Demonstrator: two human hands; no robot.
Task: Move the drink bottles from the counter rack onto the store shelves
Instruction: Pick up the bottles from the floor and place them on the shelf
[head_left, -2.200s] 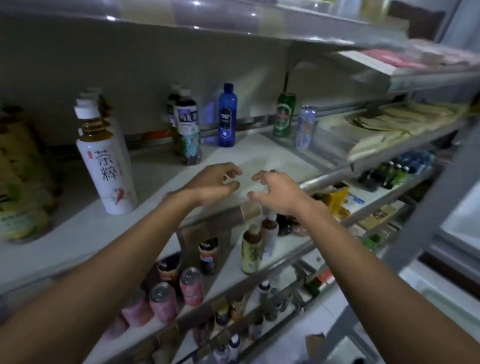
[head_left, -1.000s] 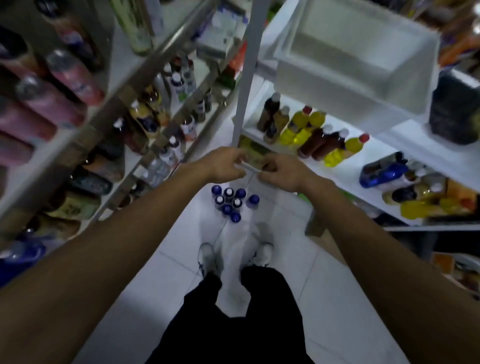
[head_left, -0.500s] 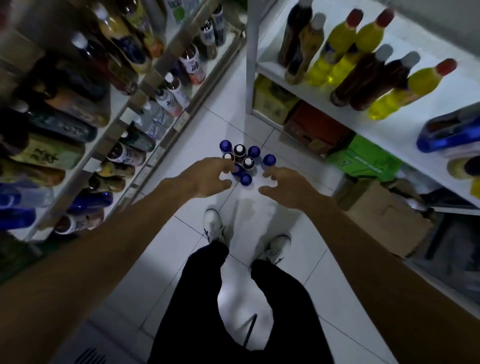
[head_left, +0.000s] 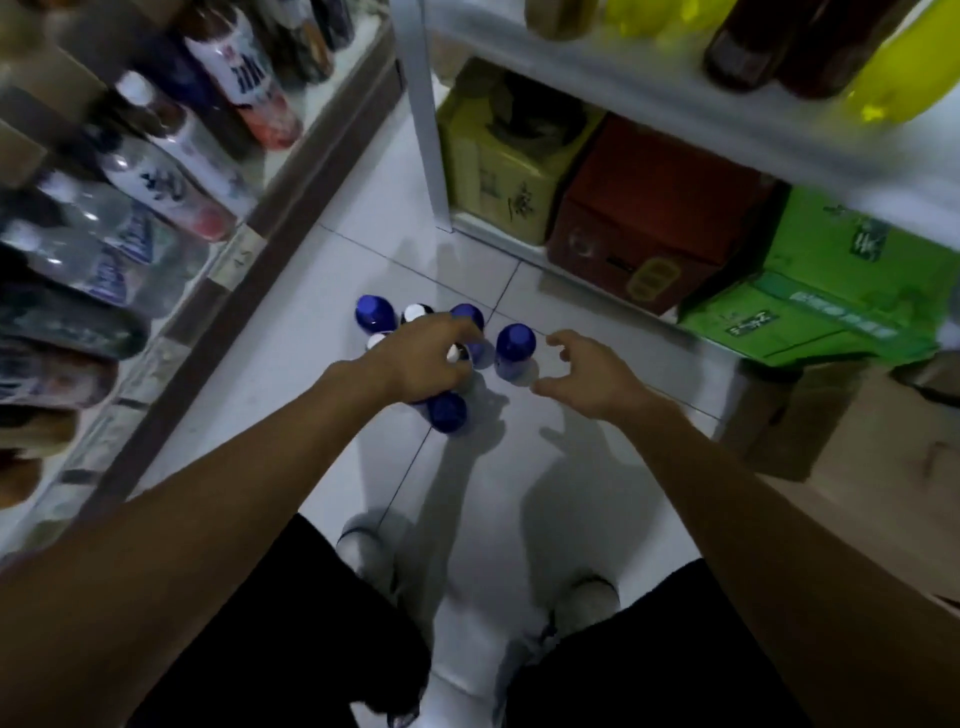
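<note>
Your left hand (head_left: 421, 358) curled over bottles (head_left: 374, 314) on the floor (head_left: 311, 395), its grip unclear, while your right hand (head_left: 592, 376) hung open, a blue bottle (head_left: 516, 345) just left of it.

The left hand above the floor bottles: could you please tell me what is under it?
Under the left hand, a white-capped bottle shows at its fingertips and a blue bottle pokes out below its palm. Anything directly beneath the palm is covered.

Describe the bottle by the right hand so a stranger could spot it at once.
On the white tiled floor, near the red carton, stands a cluster of bottles. The blue-capped bottle is at the cluster's right edge. It alone stands slightly apart, just beside the open right hand.
</note>
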